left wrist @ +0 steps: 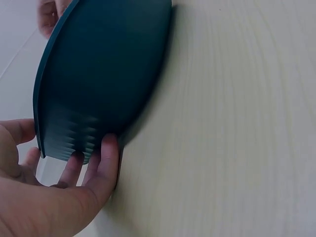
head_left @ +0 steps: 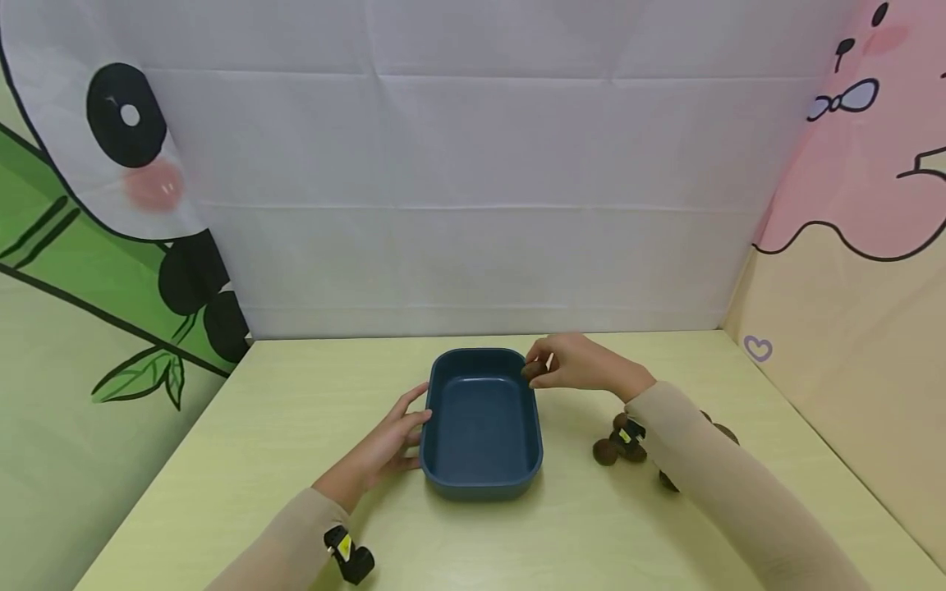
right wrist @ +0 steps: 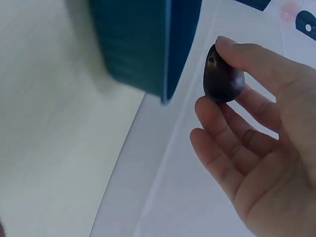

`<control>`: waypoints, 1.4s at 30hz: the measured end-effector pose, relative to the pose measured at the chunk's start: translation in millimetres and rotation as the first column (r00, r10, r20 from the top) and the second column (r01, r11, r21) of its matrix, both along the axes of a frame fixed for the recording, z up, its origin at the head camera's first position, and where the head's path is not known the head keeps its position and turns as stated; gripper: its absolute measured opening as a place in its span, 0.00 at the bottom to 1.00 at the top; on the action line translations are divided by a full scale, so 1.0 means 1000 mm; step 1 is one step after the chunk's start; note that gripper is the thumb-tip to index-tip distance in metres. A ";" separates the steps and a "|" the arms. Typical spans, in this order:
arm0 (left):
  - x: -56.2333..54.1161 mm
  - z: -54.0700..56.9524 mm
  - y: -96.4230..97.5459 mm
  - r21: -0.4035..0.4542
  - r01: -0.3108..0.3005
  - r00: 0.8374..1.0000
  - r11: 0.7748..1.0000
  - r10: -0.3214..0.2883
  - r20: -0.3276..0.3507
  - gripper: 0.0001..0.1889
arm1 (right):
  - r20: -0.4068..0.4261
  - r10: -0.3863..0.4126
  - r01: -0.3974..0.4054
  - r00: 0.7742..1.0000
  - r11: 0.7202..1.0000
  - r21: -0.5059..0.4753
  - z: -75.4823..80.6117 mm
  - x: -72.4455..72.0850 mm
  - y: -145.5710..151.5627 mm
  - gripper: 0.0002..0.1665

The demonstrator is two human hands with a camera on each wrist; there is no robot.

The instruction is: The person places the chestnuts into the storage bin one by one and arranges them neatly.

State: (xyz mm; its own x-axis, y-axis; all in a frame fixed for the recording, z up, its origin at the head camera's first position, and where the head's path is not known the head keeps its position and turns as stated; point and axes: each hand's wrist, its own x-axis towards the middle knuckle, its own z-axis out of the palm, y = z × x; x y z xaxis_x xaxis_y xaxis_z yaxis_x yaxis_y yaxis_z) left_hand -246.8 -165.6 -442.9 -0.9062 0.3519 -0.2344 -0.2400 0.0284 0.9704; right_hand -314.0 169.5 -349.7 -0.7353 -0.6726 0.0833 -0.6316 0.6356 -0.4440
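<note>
Glossy dark-brown egg-shaped object (right wrist: 223,79), which I judge firm and slippery, best held mid-body, sits pinched in the right hand (right wrist: 269,168).

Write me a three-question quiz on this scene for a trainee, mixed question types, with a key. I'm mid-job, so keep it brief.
1. Which hand pinches a brown piece by the far right corner of the blue bin?
2. True or false: the loose brown pieces all lie to the left of the bin.
3. The left hand touches: A) the bin's left side; B) a loose brown piece; C) the white backdrop.

Key:
1. The right hand.
2. False: the loose brown pieces in view lie on the table to the bin's right, some partly hidden by the right sleeve.
3. A.
</note>
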 end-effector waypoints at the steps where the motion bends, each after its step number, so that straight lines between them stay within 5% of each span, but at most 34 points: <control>1: 0.000 0.000 0.000 0.002 0.001 1.000 1.000 -0.001 -0.004 0.33 | 0.003 0.003 -0.003 1.000 1.000 -0.007 0.002 -0.001 -0.006 0.18; 10: 0.001 -0.001 -0.001 0.022 0.008 1.000 1.000 -0.008 -0.007 0.33 | 0.017 -0.006 0.006 1.000 1.000 -0.018 0.001 -0.016 -0.063 0.21; 19: -0.002 0.000 0.000 0.029 0.005 1.000 1.000 -0.005 0.000 0.33 | 0.120 -0.062 0.073 0.991 0.993 -0.088 -0.021 -0.035 -0.103 0.20; 31: -0.002 -0.002 0.001 0.059 0.018 1.000 0.998 -0.019 0.011 0.33 | 0.169 -0.323 0.331 0.931 0.943 -0.021 -0.060 -0.035 -0.136 0.11; 42: -0.001 -0.001 0.000 0.062 0.023 1.000 0.998 -0.023 0.013 0.33 | 0.168 -0.404 0.419 0.899 0.906 -0.067 -0.072 -0.032 -0.144 0.13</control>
